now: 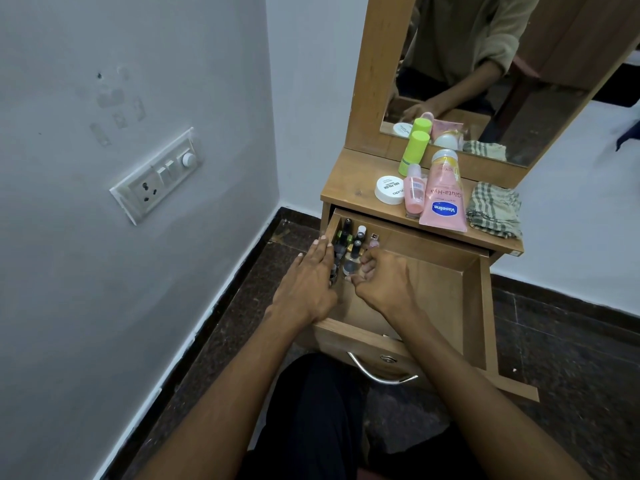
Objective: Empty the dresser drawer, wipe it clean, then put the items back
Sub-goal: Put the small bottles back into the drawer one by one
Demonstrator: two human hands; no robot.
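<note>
Drawer (446,289) bottles (349,251) flanked by both hands (346,282).

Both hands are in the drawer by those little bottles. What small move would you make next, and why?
Probably lift the small bottles out onto the dresser top. They stand bunched in the drawer's left back corner, the left hand flat against them and the right hand curled close by, while the tube, jar and cloth already sit up there.

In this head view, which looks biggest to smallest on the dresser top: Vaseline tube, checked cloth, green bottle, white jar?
1. Vaseline tube
2. Checked cloth, close to the tube, so unsure
3. Green bottle
4. White jar
</note>
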